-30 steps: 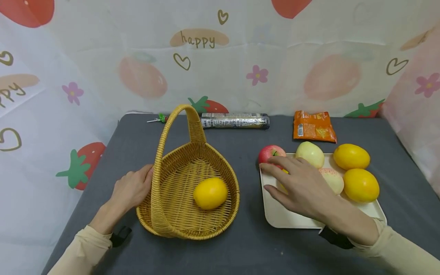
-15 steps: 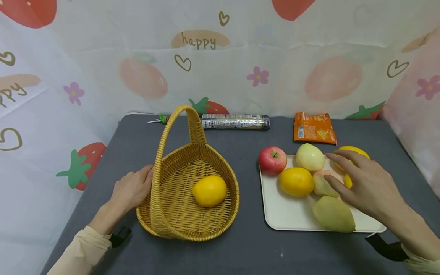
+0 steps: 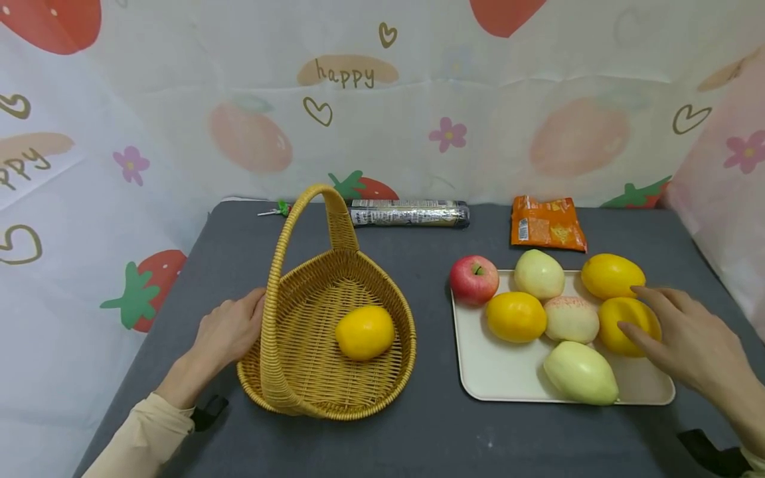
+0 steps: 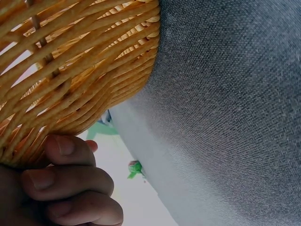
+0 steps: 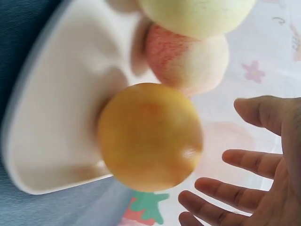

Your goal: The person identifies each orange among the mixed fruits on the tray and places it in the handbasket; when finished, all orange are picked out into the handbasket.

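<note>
In the head view my left hand (image 3: 230,328) grips the left side of a wicker basket (image 3: 335,398) with a tall arched handle. Its curled fingers (image 4: 77,181) show at the basket's edge in the left wrist view. One yellow lemon-like fruit (image 3: 364,333) lies inside the basket. My right hand (image 3: 696,338) hovers at the right end of a white tray (image 3: 496,382), fingers spread and holding nothing. Nearest to it is a round yellow fruit (image 5: 150,136) on the tray, just beyond the fingertips in the right wrist view.
Around the tray are a red apple (image 3: 474,280), a pale green round fruit (image 3: 539,273), a peach (image 3: 572,320), more yellow fruits (image 3: 612,275) and a pale green mango-like fruit (image 3: 581,373). Behind lie an orange snack packet (image 3: 548,224), a silver-wrapped roll (image 3: 409,214) and a lollipop (image 3: 281,208).
My right hand has moved right across the tray, from above the left fruits to beside the right yellow fruit, uncovering the other fruits. My left hand has stayed on the basket.
</note>
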The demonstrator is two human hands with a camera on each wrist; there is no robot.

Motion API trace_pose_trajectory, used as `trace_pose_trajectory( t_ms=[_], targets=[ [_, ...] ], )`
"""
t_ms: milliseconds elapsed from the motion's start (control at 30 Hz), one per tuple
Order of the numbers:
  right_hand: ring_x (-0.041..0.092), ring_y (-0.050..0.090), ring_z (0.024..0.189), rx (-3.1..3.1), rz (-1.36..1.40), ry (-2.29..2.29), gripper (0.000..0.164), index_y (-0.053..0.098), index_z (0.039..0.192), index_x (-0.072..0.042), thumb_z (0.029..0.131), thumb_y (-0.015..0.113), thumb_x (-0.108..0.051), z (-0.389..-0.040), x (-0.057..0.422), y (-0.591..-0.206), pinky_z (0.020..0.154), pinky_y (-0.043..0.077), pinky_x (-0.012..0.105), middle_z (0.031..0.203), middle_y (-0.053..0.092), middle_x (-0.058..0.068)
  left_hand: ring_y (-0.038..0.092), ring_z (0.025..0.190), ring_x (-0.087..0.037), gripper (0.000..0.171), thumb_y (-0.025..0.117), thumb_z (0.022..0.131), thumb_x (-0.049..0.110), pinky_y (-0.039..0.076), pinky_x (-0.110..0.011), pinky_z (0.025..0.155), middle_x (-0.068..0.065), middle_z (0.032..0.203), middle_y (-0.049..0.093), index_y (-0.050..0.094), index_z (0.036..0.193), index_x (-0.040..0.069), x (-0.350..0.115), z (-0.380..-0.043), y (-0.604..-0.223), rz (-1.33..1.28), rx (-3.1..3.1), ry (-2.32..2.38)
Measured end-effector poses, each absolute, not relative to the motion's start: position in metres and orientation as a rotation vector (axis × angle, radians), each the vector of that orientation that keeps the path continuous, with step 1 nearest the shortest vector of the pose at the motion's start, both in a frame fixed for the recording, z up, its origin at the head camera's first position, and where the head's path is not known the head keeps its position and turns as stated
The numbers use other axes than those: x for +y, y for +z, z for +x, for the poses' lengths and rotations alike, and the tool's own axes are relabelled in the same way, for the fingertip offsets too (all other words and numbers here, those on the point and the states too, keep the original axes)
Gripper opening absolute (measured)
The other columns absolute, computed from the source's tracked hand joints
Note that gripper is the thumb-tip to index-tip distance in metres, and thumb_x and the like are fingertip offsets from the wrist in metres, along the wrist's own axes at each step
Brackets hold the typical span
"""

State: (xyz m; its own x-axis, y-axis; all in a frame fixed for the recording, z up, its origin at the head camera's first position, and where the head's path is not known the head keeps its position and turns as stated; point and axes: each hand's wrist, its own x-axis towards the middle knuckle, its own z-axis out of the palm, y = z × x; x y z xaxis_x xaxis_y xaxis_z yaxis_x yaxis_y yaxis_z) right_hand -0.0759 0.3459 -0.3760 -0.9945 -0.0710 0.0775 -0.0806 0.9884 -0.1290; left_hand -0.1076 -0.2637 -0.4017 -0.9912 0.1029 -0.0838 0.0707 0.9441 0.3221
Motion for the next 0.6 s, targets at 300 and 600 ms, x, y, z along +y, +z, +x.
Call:
trace_pose_trajectory(
  t_ms=[300,600],
  targets=[
    [0.055,0.056,0.092,-3.208,0.076,0.208,0.076,0.046,0.135,0.0,0.09,0.061,-0.059,-0.075,0.358,-0.39,0.065,0.045,0.063,0.127,0.043,0.036,0.063,0.071,-0.027,0.05,0.025,0.108,0.041,0.046,-0.044,0.056,-0.017,0.092,0.068,0.053,0.137,0.012,-0.264,-0.108,-0.402,0.131,3.001,0.492],
    [0.054,0.056,0.088,-3.274,0.02,0.255,0.088,0.034,0.141,0.0,0.085,0.065,-0.06,-0.08,0.36,-0.395,0.065,0.045,0.062,0.129,0.039,0.039,0.061,0.068,-0.024,0.052,0.024,0.108,0.042,0.045,-0.041,0.055,-0.014,0.09,0.067,0.051,0.14,0.011,-0.264,-0.108,-0.402,0.127,2.983,0.497]
  ],
)
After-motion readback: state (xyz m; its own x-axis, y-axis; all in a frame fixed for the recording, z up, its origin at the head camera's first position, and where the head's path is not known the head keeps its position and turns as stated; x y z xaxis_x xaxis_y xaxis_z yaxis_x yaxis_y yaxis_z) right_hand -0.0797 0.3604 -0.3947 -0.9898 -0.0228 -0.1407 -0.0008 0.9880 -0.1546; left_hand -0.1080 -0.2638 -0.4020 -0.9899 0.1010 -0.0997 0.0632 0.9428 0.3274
